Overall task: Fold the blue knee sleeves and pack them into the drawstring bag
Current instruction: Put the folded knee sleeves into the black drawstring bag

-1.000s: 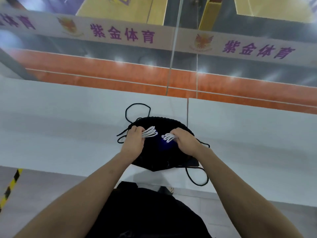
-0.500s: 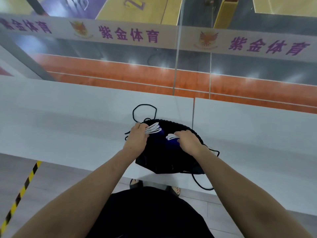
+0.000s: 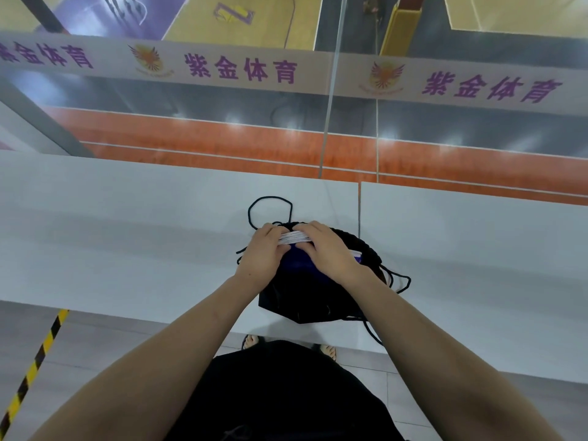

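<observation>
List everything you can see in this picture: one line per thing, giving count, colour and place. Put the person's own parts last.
drawstring bag: one, black, on the near edge of the white counter, under both hands.
cords: black, looping out past the bag's far side and trailing off its right.
knee sleeves: count unclear, blue with white stripes, at the bag's mouth between the hands.
counter: white, two panels, across the middle.
banner: pale with purple characters, beyond the counter.
warning tape: yellow and black, floor at lower left.
left hand: grip on the sleeves' left side.
right hand: grip on their right side.

both hands, left point(image 3: 265, 253) and right point(image 3: 327, 249), pressing blue knee sleeves point(image 3: 297, 265); black drawstring bag point(image 3: 305, 300) on white ledge point(image 3: 127, 243)
</observation>
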A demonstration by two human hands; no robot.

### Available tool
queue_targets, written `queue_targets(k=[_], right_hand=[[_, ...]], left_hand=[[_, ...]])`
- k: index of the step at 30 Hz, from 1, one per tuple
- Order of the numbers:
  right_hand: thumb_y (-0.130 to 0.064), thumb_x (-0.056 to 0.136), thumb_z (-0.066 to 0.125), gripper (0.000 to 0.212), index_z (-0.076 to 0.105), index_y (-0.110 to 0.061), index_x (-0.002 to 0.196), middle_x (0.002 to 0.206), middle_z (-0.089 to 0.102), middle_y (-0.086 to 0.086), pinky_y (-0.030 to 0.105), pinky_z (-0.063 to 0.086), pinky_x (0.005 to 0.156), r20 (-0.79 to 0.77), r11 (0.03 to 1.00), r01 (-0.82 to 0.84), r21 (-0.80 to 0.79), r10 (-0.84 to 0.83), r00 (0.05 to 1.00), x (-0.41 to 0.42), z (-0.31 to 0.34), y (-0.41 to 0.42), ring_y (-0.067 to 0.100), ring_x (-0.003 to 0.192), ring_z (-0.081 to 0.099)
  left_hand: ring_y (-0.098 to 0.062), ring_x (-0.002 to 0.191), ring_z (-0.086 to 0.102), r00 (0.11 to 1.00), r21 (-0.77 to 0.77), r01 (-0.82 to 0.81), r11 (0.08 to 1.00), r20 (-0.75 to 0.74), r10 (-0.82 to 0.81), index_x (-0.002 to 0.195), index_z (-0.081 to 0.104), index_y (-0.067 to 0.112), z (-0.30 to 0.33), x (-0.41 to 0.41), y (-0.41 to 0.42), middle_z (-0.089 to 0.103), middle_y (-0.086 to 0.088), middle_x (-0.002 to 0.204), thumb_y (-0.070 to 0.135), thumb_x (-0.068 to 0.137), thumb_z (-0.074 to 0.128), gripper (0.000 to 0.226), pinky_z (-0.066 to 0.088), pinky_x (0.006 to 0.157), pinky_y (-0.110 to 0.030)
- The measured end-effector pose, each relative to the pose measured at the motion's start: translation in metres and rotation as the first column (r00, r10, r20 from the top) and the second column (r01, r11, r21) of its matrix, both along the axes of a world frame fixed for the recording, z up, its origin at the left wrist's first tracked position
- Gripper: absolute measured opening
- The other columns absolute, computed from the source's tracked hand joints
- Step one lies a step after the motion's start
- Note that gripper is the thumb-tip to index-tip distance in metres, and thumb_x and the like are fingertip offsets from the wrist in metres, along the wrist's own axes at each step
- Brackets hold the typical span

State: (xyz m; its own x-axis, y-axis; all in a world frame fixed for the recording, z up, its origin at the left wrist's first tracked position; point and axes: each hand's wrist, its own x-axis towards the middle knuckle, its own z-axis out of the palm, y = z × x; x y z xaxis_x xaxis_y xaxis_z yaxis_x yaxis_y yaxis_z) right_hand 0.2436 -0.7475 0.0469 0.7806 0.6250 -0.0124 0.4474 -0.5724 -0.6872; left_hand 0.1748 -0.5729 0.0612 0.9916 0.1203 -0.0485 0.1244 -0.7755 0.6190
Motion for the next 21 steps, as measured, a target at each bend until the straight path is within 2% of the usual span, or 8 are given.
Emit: queue_targets(k=[3,5,7,10,12,14,17,21], right_hand=[[-0.017,0.102,0.06,0.028,0.063,-0.014,0.13,0.121,0.065,0.003,0.039,0.046,0.103,-0.085,0.988,0.146,0.055,-0.142,0.986,-0.007,-0.003,-0.004,0.019,0.11,0.058],[-0.016,0.103,0.059,0.026,0.062,-0.014,0.129,0.122,0.065,0.002,0.036,0.046,0.103,-0.172,0.964,0.26,0.061,-0.247,0.954,-0.012,-0.004,-0.01,0.016,0.109,0.057],[-0.016,0.103,0.057,0.026,0.061,-0.014,0.129,0.122,0.065,0.001,0.033,0.045,0.101,-0.245,0.941,0.333,0.067,-0.307,0.919,-0.016,-0.006,-0.016,0.015,0.11,0.057],[-0.018,0.104,0.056,0.023,0.06,-0.019,0.127,0.12,0.065,-0.005,0.025,0.044,0.094,-0.343,0.926,0.372,0.071,-0.327,0.881,-0.025,-0.006,-0.023,0.012,0.109,0.058],[-0.018,0.105,0.056,0.021,0.059,-0.023,0.125,0.116,0.065,-0.008,0.02,0.043,0.088,-0.387,0.928,0.369,0.057,-0.32,0.865,-0.029,-0.008,-0.025,0.006,0.107,0.058],[-0.017,0.105,0.056,0.02,0.058,-0.027,0.122,0.114,0.064,-0.011,0.018,0.043,0.087,-0.407,0.935,0.353,0.04,-0.307,0.86,-0.032,-0.01,-0.025,0.001,0.107,0.057],[-0.017,0.105,0.056,0.021,0.056,-0.029,0.122,0.114,0.064,-0.012,0.016,0.045,0.085,-0.431,0.943,0.331,0.02,-0.291,0.854,-0.033,-0.012,-0.024,0.001,0.108,0.058],[-0.018,0.105,0.058,0.021,0.056,-0.027,0.124,0.117,0.065,-0.008,0.018,0.044,0.084,-0.434,0.96,0.276,-0.046,-0.268,0.86,-0.029,-0.018,-0.021,0.006,0.107,0.059]], left_hand=[[-0.015,0.115,0.048,0.982,-0.068,-0.19,0.979,-0.036,0.188,0.129,0.056,0.02,-0.009,-0.006,0.012,0.053,0.002,0.122,0.035,0.096,0.061,0.037,0.047,0.093,-0.035],[-0.019,0.12,0.048,0.925,-0.081,-0.368,0.926,-0.136,0.356,0.129,0.055,0.019,-0.019,-0.011,0.021,0.052,-0.002,0.126,0.043,0.097,0.056,0.04,0.049,0.091,-0.039],[-0.027,0.12,0.05,0.863,-0.057,-0.465,0.883,-0.251,0.439,0.13,0.054,0.014,-0.032,-0.015,0.03,0.053,-0.009,0.127,0.044,0.096,0.055,0.045,0.048,0.09,-0.042],[-0.03,0.113,0.059,0.806,-0.121,-0.521,0.845,-0.396,0.44,0.134,0.051,0.008,-0.043,-0.016,0.034,0.061,-0.012,0.123,0.047,0.094,0.058,0.056,0.044,0.084,-0.035],[-0.029,0.118,0.059,0.771,-0.156,-0.541,0.827,-0.484,0.413,0.14,0.046,0.009,-0.045,-0.015,0.031,0.064,-0.01,0.125,0.048,0.092,0.062,0.064,0.046,0.09,-0.035],[-0.031,0.117,0.061,0.746,-0.145,-0.547,0.825,-0.532,0.401,0.135,0.052,0.007,-0.049,-0.012,0.031,0.065,-0.01,0.122,0.041,0.091,0.067,0.058,0.049,0.095,-0.038],[-0.031,0.092,0.069,0.756,-0.153,-0.542,0.826,-0.517,0.401,0.101,0.068,0.006,-0.05,-0.008,0.031,0.073,-0.011,0.095,0.024,0.09,0.067,0.021,0.057,0.084,-0.041],[-0.021,0.089,0.065,0.792,-0.221,-0.558,0.8,-0.429,0.434,0.113,0.067,0.013,-0.033,-0.01,0.026,0.07,-0.004,0.101,0.022,0.094,0.061,0.021,0.048,0.073,-0.03]])
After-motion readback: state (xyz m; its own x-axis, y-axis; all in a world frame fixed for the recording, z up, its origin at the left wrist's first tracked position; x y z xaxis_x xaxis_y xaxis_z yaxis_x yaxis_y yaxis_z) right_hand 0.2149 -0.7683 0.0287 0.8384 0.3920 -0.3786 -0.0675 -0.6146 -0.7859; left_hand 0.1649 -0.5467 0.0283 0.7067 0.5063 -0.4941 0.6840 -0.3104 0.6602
